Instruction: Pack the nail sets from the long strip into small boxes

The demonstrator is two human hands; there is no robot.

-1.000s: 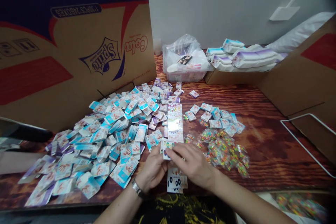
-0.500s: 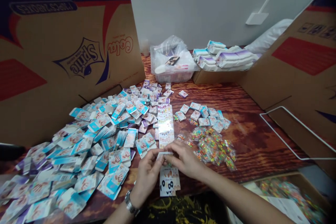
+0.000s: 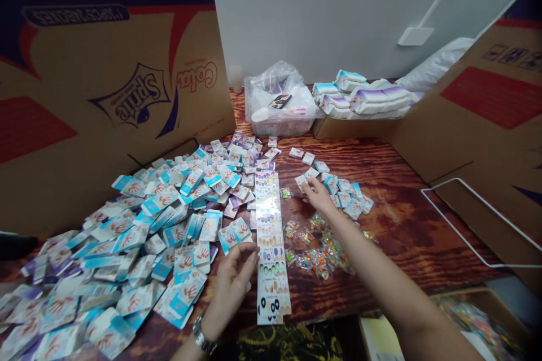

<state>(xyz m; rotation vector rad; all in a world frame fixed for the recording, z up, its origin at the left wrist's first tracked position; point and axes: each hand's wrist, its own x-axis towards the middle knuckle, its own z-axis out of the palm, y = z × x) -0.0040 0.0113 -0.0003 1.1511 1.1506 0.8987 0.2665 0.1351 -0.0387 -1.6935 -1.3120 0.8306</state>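
Observation:
A long strip of nail-sticker sheets (image 3: 270, 237) lies lengthwise on the wooden table (image 3: 402, 180) in front of me. My left hand (image 3: 232, 282) rests beside its lower left edge, fingers loosely apart, thumb touching the strip, holding nothing. My right hand (image 3: 317, 194) reaches forward to a small group of blue-and-white packets (image 3: 345, 192), its fingertips drawn together on one small packet (image 3: 301, 180). Small clear bags of colourful beads (image 3: 317, 251) lie under my right forearm.
A big pile of blue and purple packets (image 3: 161, 225) covers the left. Cardboard boxes stand left (image 3: 105, 96) and right (image 3: 486, 113). At the back are a plastic-wrapped container (image 3: 279, 104) and stacked packs (image 3: 364, 96). A white wire frame (image 3: 466, 220) lies right.
Both hands were together on the near end of the strip. My right hand has left it and reached forward to the small packets. The strip now lies flat and uncovered.

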